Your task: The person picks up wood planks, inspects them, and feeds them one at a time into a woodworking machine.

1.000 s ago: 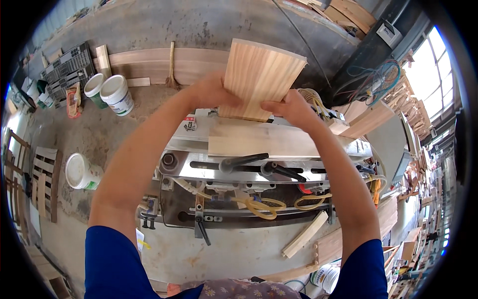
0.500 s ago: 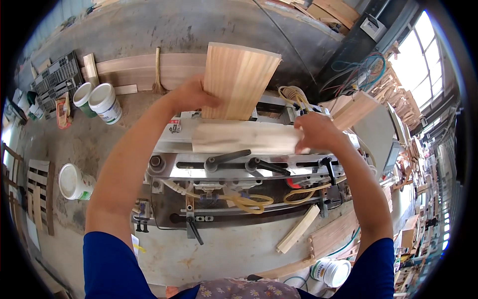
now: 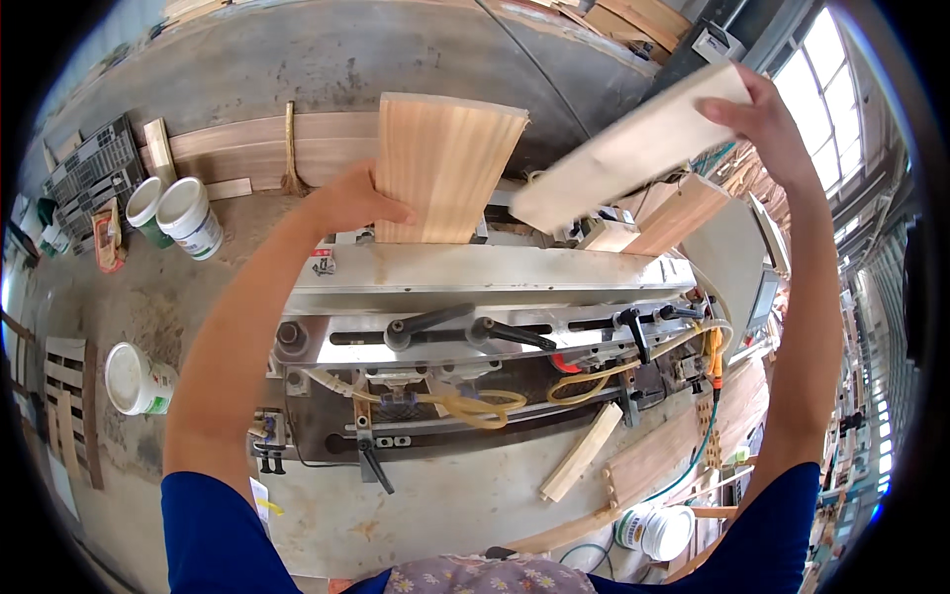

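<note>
My left hand (image 3: 348, 201) grips the left edge of a striped wooden board (image 3: 447, 166), thumb in front and fingers hidden behind it. That board stands upright at the far side of a pale metal machine bed (image 3: 475, 269). Up at the right, my right hand (image 3: 754, 121) is closed on the upper end of a long, pale wooden board (image 3: 625, 148). This second board is raised off the bed and slants down to the left. Below its middle, a short wood block (image 3: 608, 236) sits beside a leaning plank (image 3: 681, 214).
Black clamp levers (image 3: 427, 325) stick out along the machine's near side, above looped yellow hoses (image 3: 477, 408). White buckets (image 3: 190, 220) stand on the floor to the left. A loose wood strip (image 3: 582, 451) lies in front, and another white bucket (image 3: 657, 533) is at lower right.
My right hand has lifted the pale board off the machine bed and swung it up to the right. My left hand keeps hold of the upright board.
</note>
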The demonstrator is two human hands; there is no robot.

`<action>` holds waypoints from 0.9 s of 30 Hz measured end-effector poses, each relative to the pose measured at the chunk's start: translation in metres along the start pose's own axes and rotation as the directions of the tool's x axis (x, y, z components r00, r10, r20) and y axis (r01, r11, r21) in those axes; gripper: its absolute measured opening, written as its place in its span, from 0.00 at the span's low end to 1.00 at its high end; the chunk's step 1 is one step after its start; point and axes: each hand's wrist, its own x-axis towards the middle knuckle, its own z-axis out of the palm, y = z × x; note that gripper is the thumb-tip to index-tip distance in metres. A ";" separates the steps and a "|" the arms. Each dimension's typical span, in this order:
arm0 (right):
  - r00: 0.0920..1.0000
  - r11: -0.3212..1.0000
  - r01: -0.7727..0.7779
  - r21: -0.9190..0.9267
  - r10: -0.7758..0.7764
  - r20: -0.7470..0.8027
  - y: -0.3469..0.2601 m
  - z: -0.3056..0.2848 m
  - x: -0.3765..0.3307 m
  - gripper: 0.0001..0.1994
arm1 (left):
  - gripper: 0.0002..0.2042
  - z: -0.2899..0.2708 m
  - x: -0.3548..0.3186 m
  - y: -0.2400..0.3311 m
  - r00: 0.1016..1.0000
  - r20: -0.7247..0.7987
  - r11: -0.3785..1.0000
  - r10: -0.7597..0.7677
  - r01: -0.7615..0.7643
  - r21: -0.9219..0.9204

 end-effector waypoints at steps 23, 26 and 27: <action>0.867 0.997 -0.072 -0.028 0.076 0.492 -0.008 0.238 0.049 0.31 | 0.24 0.003 -0.001 0.009 0.999 0.016 0.999 -0.038 0.039 -0.028; 0.883 0.996 -0.086 0.002 0.075 0.463 -0.014 0.237 0.049 0.31 | 0.24 -0.001 -0.001 0.003 1.000 0.009 1.000 0.000 0.000 -0.016; 0.867 0.995 -0.094 0.023 0.071 0.493 -0.018 0.237 0.049 0.31 | 0.24 -0.002 -0.001 -0.003 1.000 0.007 1.000 0.013 -0.013 -0.016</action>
